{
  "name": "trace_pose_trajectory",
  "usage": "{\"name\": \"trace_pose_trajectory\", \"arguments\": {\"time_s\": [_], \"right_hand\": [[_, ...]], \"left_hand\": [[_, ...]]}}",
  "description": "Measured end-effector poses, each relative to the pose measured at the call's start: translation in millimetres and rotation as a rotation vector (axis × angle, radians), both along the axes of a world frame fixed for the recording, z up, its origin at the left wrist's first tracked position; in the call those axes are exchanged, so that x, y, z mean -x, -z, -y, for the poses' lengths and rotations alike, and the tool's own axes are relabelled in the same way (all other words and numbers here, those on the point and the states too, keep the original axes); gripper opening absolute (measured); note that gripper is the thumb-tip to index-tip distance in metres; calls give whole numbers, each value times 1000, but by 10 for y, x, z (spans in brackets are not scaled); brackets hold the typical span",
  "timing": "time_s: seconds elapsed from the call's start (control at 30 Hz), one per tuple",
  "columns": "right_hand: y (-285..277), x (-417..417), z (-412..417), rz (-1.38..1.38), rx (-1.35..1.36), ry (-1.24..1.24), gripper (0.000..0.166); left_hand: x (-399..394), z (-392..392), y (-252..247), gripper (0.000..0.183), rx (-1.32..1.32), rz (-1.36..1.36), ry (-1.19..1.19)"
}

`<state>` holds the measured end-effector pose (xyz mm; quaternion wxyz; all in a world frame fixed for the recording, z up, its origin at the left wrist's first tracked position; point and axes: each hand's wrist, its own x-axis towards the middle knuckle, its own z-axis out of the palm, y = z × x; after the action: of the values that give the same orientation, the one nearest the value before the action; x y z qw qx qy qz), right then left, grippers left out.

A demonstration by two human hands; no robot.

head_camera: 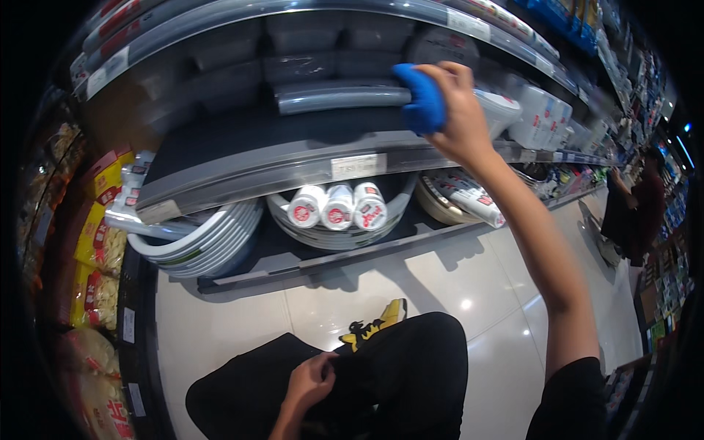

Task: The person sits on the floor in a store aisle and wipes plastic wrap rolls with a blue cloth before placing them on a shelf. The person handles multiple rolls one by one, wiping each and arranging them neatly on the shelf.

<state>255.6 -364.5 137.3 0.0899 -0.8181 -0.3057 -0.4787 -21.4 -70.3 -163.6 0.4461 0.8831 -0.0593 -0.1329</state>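
Raised over the middle shelf, my right hand [459, 107] grips a bunched blue cloth [422, 99]. The cloth is beside the right end of a clear plastic-wrapped roll or sleeve [344, 100] lying on the dark shelf board [231, 146]; whether they touch I cannot tell. Behind are stacked clear plastic containers [300, 63]. A round tub with a lid [495, 110] stands just right of my hand. Low down, my left hand [312, 379] rests by my black-trousered legs with curled fingers, and no object shows in it.
Below, stacked plastic basins [198, 242] sit on the bottom shelf, and several wrapped rolls [338, 208] lie in another stack. Yellow food packets [99, 236] fill a rack at left. A person [641, 203] is in the aisle at far right. My yellow shoe [379, 324] is on the tiles.
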Motion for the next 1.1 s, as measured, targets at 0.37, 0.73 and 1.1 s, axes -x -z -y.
{"name": "trace_pose_trajectory", "arguments": {"time_s": [0.37, 0.73, 1.1], "right_hand": [[184, -1558, -1175, -475, 437, 227, 98], [64, -1570, -1116, -701, 453, 170, 91], [-114, -643, -991, 8, 309, 52, 71]], "left_hand": [[-8, -82, 294, 36, -10, 58, 125], [73, -15, 259, 38, -42, 115, 126], [135, 50, 332, 40, 43, 271, 46]]}}
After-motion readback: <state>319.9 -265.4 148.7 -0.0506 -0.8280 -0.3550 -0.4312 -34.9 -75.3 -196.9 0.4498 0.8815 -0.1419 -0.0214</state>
